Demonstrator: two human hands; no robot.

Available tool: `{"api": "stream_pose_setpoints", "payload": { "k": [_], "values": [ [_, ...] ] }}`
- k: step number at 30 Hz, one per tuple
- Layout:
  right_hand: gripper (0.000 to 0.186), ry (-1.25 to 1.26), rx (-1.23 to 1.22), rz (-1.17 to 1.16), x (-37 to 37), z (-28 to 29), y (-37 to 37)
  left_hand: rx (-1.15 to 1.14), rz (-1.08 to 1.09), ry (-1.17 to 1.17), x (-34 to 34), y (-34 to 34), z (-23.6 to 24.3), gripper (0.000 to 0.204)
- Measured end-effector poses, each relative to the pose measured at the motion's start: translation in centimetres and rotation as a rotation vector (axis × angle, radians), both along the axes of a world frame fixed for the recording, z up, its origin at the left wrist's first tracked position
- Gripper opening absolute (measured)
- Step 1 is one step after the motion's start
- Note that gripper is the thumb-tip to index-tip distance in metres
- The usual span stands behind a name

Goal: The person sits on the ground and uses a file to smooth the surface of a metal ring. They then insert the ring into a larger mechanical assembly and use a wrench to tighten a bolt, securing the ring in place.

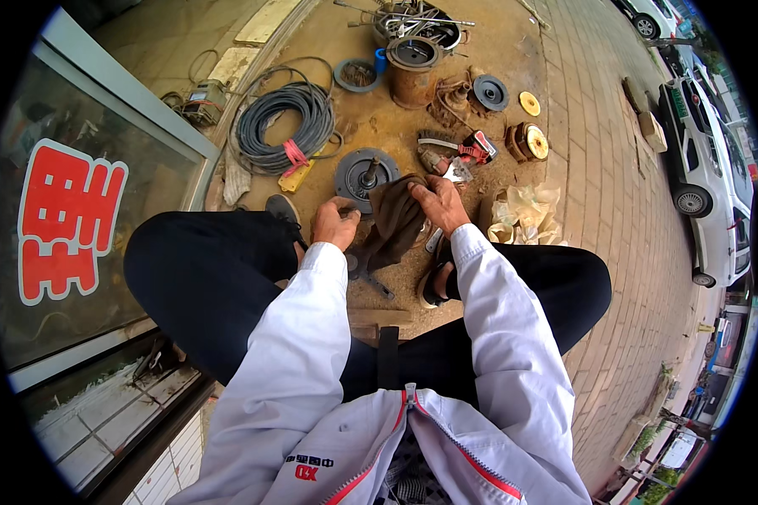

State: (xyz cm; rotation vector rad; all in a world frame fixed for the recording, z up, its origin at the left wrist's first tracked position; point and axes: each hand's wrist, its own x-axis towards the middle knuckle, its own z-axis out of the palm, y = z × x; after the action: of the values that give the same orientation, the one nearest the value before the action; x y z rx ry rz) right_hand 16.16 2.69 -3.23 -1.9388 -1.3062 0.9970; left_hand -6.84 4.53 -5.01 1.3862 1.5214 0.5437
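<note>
A dark brown rag (394, 217) hangs from my right hand (443, 202), whose fingers and thumb pinch its upper edge. My left hand (335, 224) is to the left of the rag with its fingers curled together; whatever they hold, if anything, is too small or hidden to name. Just beyond both hands lies a round grey metal flange (351, 177) with an upright shaft (370, 174) in its middle. The rag covers part of its right side. Below the rag, a dark metal tool (377, 286) lies partly hidden on the ground between my feet.
A coil of black cable (285, 126) lies at the far left. A rusty cylinder (413, 84), a pot of tools (446, 34), a wire brush (436, 139) and a red-handled tool (478, 148) lie ahead. A crumpled plastic bag (526, 215) sits right; a glass door (101, 194) stands left.
</note>
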Motion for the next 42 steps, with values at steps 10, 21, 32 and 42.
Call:
{"api": "stream_pose_setpoints", "payload": {
  "k": [10, 21, 32, 42],
  "values": [
    [0.022, -0.438, 0.233, 0.397, -3.0, -1.8, 8.1, 0.149, -0.027, 0.251, 0.2, 0.3, -3.9, 0.042],
    [0.02, -0.869, 0.22, 0.805, -2.7, -4.4, 7.0, 0.11, -0.132, 0.276, 0.7, 0.2, -2.2, 0.051],
    [0.019, -0.898, 0.198, 0.616, -3.5, -5.1, 5.0, 0.1, -0.128, 0.286, 0.5, 0.2, -2.7, 0.05],
    [0.022, -0.645, 0.017, 0.481, -5.1, -4.2, 4.4, 0.009, -0.144, 0.224, 0.1, 0.6, -1.9, 0.05]
  ]
}}
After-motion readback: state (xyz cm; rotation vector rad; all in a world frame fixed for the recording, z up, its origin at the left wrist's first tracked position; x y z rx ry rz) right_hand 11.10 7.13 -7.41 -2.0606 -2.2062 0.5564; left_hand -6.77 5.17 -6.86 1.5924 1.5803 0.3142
